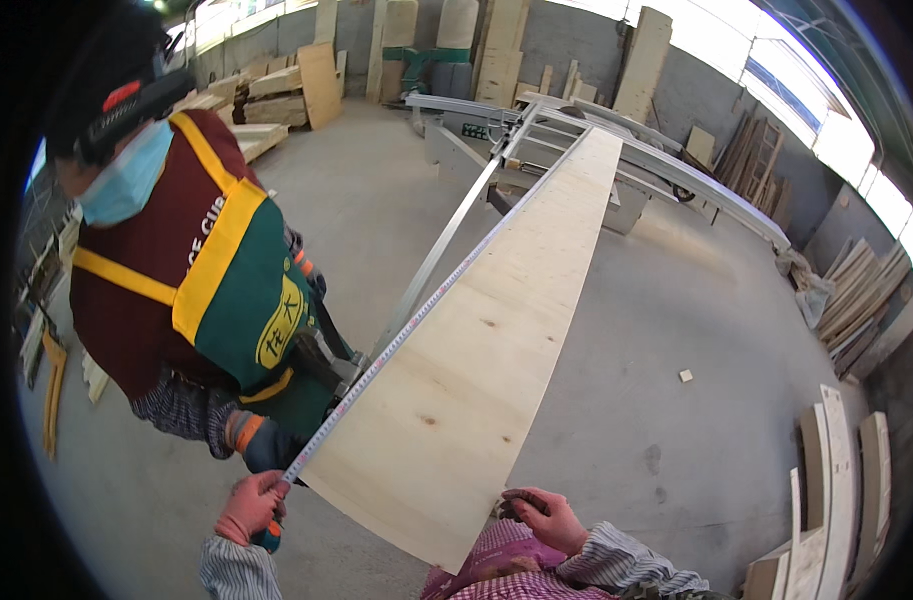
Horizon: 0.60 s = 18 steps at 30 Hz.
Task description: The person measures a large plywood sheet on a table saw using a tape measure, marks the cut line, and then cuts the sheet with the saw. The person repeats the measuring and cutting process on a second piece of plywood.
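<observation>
A long pale plywood board (427, 400) stretches away from me, tapering in view toward the saw table. Along its left edge lies a white tape measure (407, 325), pulled out straight. My left hand (249, 508), in a pink glove, is closed on the near end of the tape at the board's near left corner; a teal and dark tape case (269, 537) shows under it. At the near right edge, my right hand (549, 518), gloved pink with dark fingertips, has its fingers bent around the board's edge. Its fingertips are partly hidden.
A co-worker (217, 260) in a green and yellow apron stands left of the board, a gloved hand (267, 445) close to my left hand. A sliding saw table (547, 130) supports the far end. Timber stacks (827, 490) stand at right; a small wood offcut (686, 376) lies on the floor.
</observation>
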Motion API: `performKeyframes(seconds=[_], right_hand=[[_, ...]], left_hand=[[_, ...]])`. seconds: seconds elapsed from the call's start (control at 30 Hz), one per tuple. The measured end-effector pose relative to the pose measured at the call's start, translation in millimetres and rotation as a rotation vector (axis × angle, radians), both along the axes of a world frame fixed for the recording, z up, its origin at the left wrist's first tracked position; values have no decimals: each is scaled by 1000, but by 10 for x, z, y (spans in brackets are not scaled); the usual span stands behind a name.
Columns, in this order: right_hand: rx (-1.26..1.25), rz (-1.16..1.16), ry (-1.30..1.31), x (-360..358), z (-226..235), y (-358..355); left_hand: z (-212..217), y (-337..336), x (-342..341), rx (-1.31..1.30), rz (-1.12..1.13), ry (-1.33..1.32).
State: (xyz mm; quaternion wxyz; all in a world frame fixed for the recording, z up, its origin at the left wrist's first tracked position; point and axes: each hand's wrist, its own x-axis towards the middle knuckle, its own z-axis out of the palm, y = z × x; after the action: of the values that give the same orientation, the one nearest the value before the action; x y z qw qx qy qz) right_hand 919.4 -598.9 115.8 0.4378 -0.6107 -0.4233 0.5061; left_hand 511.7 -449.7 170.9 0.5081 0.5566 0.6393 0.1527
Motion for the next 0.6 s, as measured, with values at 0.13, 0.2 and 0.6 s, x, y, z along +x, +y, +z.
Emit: performKeyframes(seconds=[0.13,0.2,0.6], right_hand=[[-7,-60,125,-37,-58,-5],[-21,-73,153,-44,-80,-9],[-12,-80,101,-57,-227,76]], left_hand=[[-63,5,-22,-78,-40,-33],[-76,4,-21,-109,-27,-20],[-29,-99,129,-83,-2,78]])
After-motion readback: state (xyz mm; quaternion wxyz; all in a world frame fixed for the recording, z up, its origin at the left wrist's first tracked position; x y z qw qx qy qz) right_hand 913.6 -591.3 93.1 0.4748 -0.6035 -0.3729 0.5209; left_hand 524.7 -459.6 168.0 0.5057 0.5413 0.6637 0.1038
